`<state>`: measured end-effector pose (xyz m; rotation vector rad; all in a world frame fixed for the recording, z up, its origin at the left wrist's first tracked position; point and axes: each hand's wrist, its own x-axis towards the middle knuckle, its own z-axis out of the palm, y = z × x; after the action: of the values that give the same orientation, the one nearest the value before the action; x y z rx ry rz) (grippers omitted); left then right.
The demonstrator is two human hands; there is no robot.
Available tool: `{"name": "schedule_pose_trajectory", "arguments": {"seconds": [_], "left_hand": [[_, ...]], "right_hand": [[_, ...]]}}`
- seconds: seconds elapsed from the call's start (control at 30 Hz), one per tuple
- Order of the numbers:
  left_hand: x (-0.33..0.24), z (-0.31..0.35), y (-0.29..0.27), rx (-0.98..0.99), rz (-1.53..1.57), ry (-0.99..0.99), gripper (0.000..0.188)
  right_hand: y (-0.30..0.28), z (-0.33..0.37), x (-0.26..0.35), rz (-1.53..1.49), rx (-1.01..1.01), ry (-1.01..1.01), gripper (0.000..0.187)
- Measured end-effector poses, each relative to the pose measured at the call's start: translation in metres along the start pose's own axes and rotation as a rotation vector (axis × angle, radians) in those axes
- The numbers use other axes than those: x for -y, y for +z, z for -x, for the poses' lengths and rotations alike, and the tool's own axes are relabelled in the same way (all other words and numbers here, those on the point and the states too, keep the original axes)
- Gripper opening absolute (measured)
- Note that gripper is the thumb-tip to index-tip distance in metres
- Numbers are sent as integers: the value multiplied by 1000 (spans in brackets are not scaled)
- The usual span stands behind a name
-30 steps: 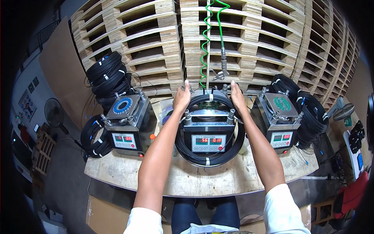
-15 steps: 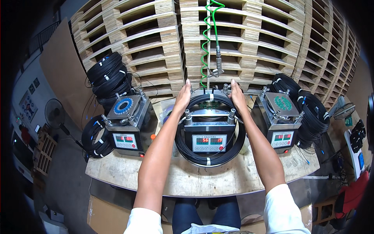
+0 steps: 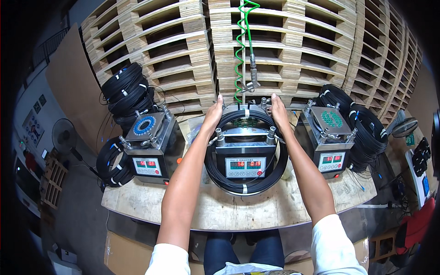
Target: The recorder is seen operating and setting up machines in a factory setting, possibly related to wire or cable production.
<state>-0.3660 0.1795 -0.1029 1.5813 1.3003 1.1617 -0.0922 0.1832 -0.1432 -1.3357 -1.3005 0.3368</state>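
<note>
In front of me on the table stands a tester-like machine (image 3: 245, 167) with a lit red digit display. A black cable coil (image 3: 211, 160), tied with white bands, hangs as a ring around its front. My left hand (image 3: 213, 115) lies against the machine's far left top corner, its visible finger stretched out and pointing up. At the far right top corner, my right hand (image 3: 278, 112) rests the same way, fingers straight. Parts of both hands' fingers are hidden. Between them, green connectors (image 3: 246, 123) show in the top plate, partly behind the coil.
Similar machines stand left (image 3: 146, 151) and right (image 3: 331, 146), with blue and green connector rings. Black cable coils (image 3: 126, 89) pile beside them. A green spiral air hose with a metal nozzle (image 3: 252, 85) hangs behind. Stacked wooden pallets (image 3: 178, 50) line the back of the table (image 3: 211, 213).
Both hands stay almost in place at the machine's top corners. The view has shifted slightly and the hanging nozzle sits a little further left. Display readings differ.
</note>
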Motion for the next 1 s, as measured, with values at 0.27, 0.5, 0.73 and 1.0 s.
{"name": "schedule_pose_trajectory", "arguments": {"seconds": [0.27, 0.5, 0.73, 1.0], "left_hand": [[17, -14, -8, -43, 25, 29, 85], [8, -11, 3, -90, -26, -27, 82], [-8, 7, -3, -67, -90, 3, 78], [-6, 6, -3, -99, -40, 50, 78]], "right_hand": [[-5, 17, 45, 33, 76, 78, 75], [-10, 2, 25, 5, 212, 191, 85], [-2, 9, 31, 52, 139, 141, 81], [-5, 8, 30, 164, 164, 117, 81]]}}
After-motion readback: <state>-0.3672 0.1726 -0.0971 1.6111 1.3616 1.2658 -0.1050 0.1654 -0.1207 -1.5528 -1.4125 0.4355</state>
